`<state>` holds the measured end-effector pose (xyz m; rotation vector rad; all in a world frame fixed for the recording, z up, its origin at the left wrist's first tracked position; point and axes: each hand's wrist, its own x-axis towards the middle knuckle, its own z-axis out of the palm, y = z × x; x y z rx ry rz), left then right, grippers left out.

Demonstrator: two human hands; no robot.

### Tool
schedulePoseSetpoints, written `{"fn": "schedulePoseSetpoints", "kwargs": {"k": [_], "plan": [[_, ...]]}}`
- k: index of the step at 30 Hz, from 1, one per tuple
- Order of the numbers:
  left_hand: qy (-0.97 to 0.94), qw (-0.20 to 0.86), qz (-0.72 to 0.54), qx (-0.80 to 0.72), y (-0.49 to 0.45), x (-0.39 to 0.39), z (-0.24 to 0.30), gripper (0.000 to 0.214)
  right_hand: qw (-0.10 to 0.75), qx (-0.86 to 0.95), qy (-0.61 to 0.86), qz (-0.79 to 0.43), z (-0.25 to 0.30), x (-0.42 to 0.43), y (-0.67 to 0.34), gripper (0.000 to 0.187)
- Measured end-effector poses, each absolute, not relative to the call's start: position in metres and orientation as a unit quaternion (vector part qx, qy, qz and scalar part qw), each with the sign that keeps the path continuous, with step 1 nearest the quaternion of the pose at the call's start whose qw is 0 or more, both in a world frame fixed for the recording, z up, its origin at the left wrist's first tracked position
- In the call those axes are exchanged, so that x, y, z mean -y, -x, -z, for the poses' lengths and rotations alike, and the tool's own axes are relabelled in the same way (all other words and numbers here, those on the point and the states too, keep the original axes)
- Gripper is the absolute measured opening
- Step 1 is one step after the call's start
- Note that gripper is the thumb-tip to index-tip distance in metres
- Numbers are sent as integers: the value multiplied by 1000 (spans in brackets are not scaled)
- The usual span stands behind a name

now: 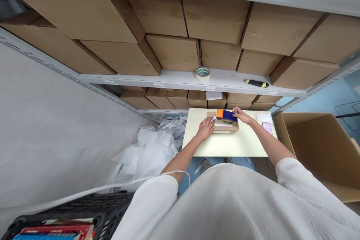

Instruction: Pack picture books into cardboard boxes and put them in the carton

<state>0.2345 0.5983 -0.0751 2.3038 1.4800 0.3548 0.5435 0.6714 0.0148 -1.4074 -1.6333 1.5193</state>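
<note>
A small cardboard box (225, 128) lies on a pale yellow table (225, 146). On top of it rests an orange and blue tape dispenser (225, 116). My right hand (241, 114) is closed round the dispenser's blue handle end. My left hand (206, 127) lies flat with fingers spread against the box's left end, holding it down.
A phone (267, 128) and a white paper (264, 118) lie on the table's right side. A large open carton (320, 150) stands at the right. A tape roll (203, 74) and a utility knife (255, 83) sit on the shelf. Crumpled white wrapping (149, 150) and a black crate (75, 217) lie left.
</note>
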Motion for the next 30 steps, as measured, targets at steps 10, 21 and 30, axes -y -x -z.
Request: {"fn": "schedulePoseSetpoints", "kwargs": {"k": [10, 21, 30], "plan": [[-817, 190, -131, -528, -234, -598, 77, 52, 176, 694, 502, -486, -34, -653, -555, 36], [-748, 283, -205, -564, -240, -614, 48, 46, 139, 752, 530, -366, -22, -646, -573, 48], [-452, 577, -382, -563, -285, -646, -7, 32, 147, 764, 514, -363, -18, -646, -571, 45]]}}
